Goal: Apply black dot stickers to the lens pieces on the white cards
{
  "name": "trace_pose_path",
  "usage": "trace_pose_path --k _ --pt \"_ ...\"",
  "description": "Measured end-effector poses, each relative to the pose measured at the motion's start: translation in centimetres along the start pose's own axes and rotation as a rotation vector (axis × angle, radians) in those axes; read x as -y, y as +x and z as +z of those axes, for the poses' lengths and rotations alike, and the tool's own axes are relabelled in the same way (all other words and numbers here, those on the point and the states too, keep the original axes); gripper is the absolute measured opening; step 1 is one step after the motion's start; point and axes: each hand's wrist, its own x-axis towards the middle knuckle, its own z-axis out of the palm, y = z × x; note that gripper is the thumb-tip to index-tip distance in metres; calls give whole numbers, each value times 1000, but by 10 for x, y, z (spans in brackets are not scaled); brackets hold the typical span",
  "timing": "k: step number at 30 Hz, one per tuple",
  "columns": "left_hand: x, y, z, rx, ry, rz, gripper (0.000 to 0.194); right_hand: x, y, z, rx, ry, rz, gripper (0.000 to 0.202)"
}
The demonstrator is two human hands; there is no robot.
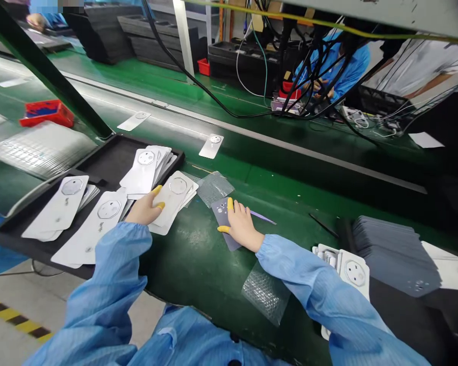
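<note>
My left hand (145, 207), yellow covers on its fingertips, grips the left edge of a small stack of white panels (171, 201), each with a round disc near its top. My right hand (243, 224) is over a thin grey panel (233, 242) with small holes, thumb and forefinger closed on it. Purple tweezers (262, 217) stick out from under that hand; whether its fingers hold them is hidden. Clear bubble wrap (215, 189) touches the grey panel's top end. A second bubble-wrap piece (266, 294) lies below my right forearm.
At left, a black tray (110, 147) carries several stacks of white panels. Loose panels (211, 146) lie on the conveyor behind. On the right are stacked grey panels (395, 254) and more white ones (354, 272). Cables (229, 109) hang overhead; a co-worker (351, 63) sits across.
</note>
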Motion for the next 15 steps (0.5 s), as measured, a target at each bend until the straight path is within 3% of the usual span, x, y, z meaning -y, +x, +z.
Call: trace_pose_path --k 5,9,12,15 --pt "-6 -15 31 -91 -12 38 58 7 5 4 33 22 -10 82" --pt "-19 -41 52 -125 -143 82 61 1 18 -3 42 120 33 89" --pt "-34 -70 74 -4 -317 100 61 0 24 -10 24 243 38 75" --pt "-50 -97 94 161 -508 149 70 15 22 -10 -5 380 1 57"
